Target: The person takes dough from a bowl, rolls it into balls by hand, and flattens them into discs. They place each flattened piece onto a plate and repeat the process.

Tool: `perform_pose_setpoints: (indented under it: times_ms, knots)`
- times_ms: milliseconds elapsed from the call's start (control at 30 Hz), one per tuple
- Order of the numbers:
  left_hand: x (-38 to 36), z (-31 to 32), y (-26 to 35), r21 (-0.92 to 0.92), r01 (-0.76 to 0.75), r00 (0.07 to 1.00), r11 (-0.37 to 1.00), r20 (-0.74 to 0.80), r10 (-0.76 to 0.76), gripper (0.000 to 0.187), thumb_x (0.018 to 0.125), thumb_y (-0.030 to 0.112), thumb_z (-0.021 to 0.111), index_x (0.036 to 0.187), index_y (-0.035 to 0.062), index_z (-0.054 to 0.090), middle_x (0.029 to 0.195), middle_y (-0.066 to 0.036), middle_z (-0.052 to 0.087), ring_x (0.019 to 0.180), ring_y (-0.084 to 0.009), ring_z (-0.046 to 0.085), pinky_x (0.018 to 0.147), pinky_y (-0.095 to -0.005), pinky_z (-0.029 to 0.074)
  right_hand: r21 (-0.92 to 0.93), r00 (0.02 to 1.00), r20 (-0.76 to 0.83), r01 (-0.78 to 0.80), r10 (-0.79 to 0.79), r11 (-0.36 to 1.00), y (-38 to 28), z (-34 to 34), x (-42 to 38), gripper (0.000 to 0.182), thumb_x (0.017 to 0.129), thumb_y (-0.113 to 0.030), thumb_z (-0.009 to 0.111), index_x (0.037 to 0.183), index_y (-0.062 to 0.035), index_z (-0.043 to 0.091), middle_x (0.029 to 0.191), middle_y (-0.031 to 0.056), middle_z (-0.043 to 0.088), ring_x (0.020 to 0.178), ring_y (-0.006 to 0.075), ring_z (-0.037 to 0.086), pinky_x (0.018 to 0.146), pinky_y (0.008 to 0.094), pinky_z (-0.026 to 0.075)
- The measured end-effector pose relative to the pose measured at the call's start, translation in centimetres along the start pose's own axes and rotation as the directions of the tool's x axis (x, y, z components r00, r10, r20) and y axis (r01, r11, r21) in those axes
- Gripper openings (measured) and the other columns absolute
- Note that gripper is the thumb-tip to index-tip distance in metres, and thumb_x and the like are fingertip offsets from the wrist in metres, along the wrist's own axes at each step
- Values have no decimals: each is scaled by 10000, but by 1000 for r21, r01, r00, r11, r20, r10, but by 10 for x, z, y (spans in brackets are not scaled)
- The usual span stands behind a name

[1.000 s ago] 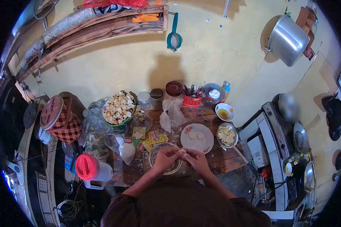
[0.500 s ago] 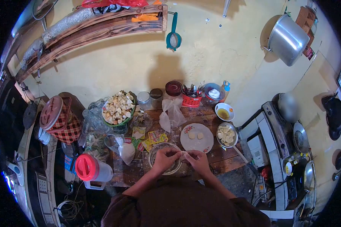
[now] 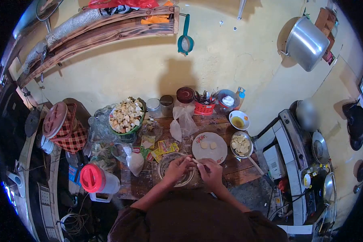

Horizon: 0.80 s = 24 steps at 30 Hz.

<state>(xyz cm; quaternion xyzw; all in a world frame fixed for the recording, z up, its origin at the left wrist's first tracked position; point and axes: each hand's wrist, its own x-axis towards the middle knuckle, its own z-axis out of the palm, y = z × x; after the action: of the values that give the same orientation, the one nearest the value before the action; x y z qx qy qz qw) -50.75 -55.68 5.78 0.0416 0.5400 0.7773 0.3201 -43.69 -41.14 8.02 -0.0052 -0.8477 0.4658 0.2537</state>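
Note:
My left hand (image 3: 176, 168) and my right hand (image 3: 210, 171) meet above the right rim of a bowl (image 3: 163, 172) at the table's near edge. Between their fingertips is a small pale piece (image 3: 195, 161), perhaps dough. Both hands are closed on it. Just beyond my right hand, a floral white plate (image 3: 220, 155) bears two pale round pieces (image 3: 213, 145). To its right is a pan (image 3: 241, 144) of similar pale discs. Yellow packets (image 3: 165, 146) and a bag of white powder (image 3: 134, 162) lie left of the bowl.
A green-rimmed basin (image 3: 126, 115) of cut pieces is at the back left, near a red-lidded jug (image 3: 93, 178). Jars, a red cutlery basket (image 3: 204, 108) and a bowl of yellow liquid (image 3: 238, 120) line the back. A stove (image 3: 295, 135) stands at right.
My fingertips have shifted slightly around the pale piece, and my right hand's fingers have curled in more. The plate, bowls and packets have stayed put.

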Motion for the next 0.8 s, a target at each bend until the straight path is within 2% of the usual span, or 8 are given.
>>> perform_pose_setpoints:
  times_ms: [133,233,333,400,433,500,600,800]
  knots:
    - [1,-3,3,-247,156,985,956,106,-134,331,892,131,553,1157,-64,512,1063,-126,600,943,-168,600,820,-267,508,-108,959,-10,281,-284,954,17,7,-2,136,754,-99,680,856,-11,664,887,159,623,828,276,622,695,342,507]
    - [2,-4,-3,-67,103,991,992,89,-97,318,882,100,560,1156,-57,520,1056,-119,604,933,-170,606,830,-273,508,-116,967,2,255,-256,960,19,8,-4,157,743,-90,686,880,-19,655,914,151,621,876,300,605,728,361,497]
    - [1,-3,-2,10,88,996,996,32,-88,303,875,81,564,1145,-54,533,1041,-117,611,910,-165,612,834,-269,506,-36,991,9,136,-136,990,18,5,-4,229,741,-74,691,958,-18,645,915,139,630,867,230,627,758,304,500]
    - [6,-9,-12,20,51,997,999,49,-52,296,872,92,572,1129,-51,549,1036,-115,616,903,-161,613,827,-267,503,197,977,115,-202,182,959,29,9,-9,299,792,-78,660,1058,34,583,973,129,629,906,173,611,788,291,501]
    - [8,-11,-16,28,12,998,1000,65,-14,289,869,104,579,1114,-47,565,1030,-114,620,896,-156,614,819,-266,501,197,976,115,-203,183,959,32,10,-10,299,792,-78,660,1058,34,583,973,129,629,906,173,611,788,291,501]
    - [8,-10,-14,158,-41,997,987,75,29,288,861,119,594,1101,-38,578,1019,-106,628,895,-153,614,810,-265,497,399,884,285,-460,369,793,33,11,-10,348,834,-89,625,1125,73,526,1037,118,615,937,145,592,810,285,500]
    - [4,-6,-8,381,-112,993,918,87,85,288,842,147,624,1076,-20,599,974,-97,647,879,-134,612,793,-272,499,552,820,362,-572,443,607,30,14,-13,314,854,-81,598,1126,63,542,1069,119,607,944,146,594,810,286,502]
    - [11,-9,-22,527,-200,978,826,51,204,302,793,167,672,1043,10,611,909,-94,665,832,-133,629,766,-284,506,327,739,452,-659,500,677,51,13,-21,277,850,-82,599,1086,60,573,974,100,640,875,144,616,787,274,509]
